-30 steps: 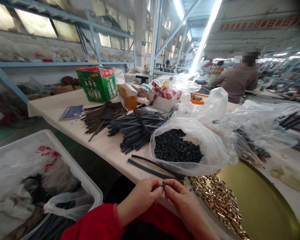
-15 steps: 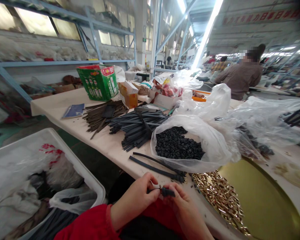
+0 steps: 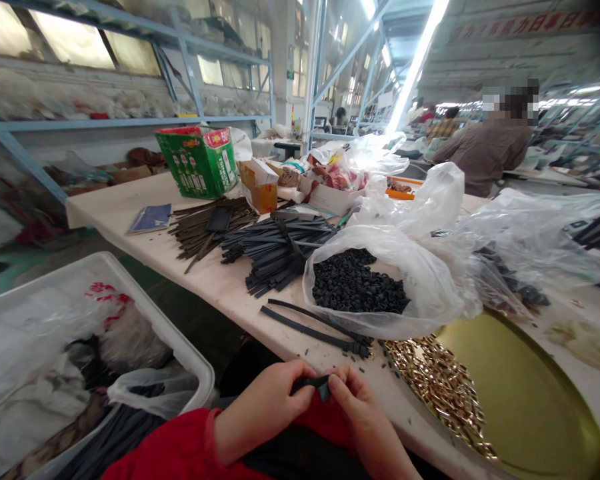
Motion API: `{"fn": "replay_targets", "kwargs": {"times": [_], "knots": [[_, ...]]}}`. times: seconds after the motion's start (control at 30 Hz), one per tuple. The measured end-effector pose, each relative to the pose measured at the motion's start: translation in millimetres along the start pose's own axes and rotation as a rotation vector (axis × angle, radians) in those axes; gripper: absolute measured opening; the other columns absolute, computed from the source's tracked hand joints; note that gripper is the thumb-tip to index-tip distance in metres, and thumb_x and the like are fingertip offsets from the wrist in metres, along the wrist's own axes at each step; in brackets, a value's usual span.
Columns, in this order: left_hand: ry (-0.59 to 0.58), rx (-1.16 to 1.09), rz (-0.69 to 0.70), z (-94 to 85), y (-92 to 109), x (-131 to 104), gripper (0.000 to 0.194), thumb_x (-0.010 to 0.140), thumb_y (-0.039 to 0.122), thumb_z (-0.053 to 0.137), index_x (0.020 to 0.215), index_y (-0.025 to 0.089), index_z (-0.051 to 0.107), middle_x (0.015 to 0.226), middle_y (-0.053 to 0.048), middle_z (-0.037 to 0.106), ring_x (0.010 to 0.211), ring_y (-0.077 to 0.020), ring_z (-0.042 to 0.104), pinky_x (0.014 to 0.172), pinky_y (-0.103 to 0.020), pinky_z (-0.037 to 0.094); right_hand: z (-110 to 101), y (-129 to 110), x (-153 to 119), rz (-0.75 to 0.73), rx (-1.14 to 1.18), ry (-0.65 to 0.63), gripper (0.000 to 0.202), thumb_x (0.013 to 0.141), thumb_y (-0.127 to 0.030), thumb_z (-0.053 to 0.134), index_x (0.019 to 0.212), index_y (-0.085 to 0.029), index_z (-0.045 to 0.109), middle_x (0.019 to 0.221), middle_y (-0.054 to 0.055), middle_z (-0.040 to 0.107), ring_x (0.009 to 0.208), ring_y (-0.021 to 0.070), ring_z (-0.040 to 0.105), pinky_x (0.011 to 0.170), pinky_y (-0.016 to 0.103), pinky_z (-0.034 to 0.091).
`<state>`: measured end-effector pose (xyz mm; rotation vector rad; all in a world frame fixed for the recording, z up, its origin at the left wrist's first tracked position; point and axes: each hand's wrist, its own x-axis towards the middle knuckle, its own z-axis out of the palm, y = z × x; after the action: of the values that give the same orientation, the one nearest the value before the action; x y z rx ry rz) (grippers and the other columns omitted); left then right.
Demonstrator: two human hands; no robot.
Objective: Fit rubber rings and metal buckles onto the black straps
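Note:
Near the table's front edge, my left hand (image 3: 285,393) and my right hand (image 3: 353,393) pinch one dark strap (image 3: 310,384) between them. The strap bends where it passes from one hand to the other, and much of it is hidden by my fingers. Just beyond my hands lie two dark straps (image 3: 307,327) with buckle ends on the table. A clear plastic bag (image 3: 430,293) holds many small black loops (image 3: 357,283). To my right, gold-coloured metal buckles (image 3: 440,380) are heaped on a gold oval tray (image 3: 525,380).
Bundles of black straps (image 3: 275,250) and brown straps (image 3: 210,223) lie farther back, beside a blue booklet (image 3: 149,219) and a green carton (image 3: 195,163). A white bin (image 3: 207,373) stands on my left. A person (image 3: 487,147) is at the back right.
The strap has been turned and now bends between my hands; the metal piece seen on it earlier is out of sight. Both hands stay close together.

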<state>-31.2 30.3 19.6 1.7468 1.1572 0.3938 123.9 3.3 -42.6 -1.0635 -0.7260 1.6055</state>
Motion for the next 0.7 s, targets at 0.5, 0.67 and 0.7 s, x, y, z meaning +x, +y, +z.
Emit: {"fn": "replay_targets", "kwargs": {"times": [0.5, 0.67, 0.7], "knots": [[-0.231, -0.75, -0.186, 14.6, -8.8, 5.4, 0.034, 0.071, 0.023, 0.058, 0.103, 0.011, 0.054, 0.08, -0.003, 0.062, 0.064, -0.0095, 0.058, 0.059, -0.021, 0.039, -7.3, 6.0, -0.2, 0.143, -0.125, -0.059, 0.035, 0.074, -0.054, 0.058, 0.076, -0.023, 0.041, 0.049, -0.01, 0.045, 0.039, 0.0066, 0.036, 0.04, 0.019, 0.023], [-0.213, -0.756, -0.198, 15.0, -8.1, 4.7, 0.036, 0.07, 0.025, 0.061, 0.102, 0.012, 0.05, 0.073, -0.001, 0.06, 0.063, -0.011, 0.058, 0.057, -0.022, 0.037, -12.4, 5.0, -5.2, 0.077, -0.134, -0.123, 0.035, 0.072, -0.051, 0.062, 0.078, -0.023, 0.041, 0.05, -0.011, 0.044, 0.04, 0.005, 0.034, 0.04, 0.017, 0.022], [-0.222, -0.736, -0.185, 14.8, -6.7, 4.0, 0.035, 0.07, 0.022, 0.06, 0.103, 0.013, 0.05, 0.075, -0.001, 0.06, 0.065, -0.0112, 0.058, 0.059, -0.022, 0.038, -14.1, 4.6, -5.8, 0.07, -0.144, -0.135, 0.035, 0.072, -0.05, 0.063, 0.078, -0.023, 0.041, 0.05, -0.011, 0.045, 0.039, 0.0049, 0.034, 0.039, 0.017, 0.022]]}}
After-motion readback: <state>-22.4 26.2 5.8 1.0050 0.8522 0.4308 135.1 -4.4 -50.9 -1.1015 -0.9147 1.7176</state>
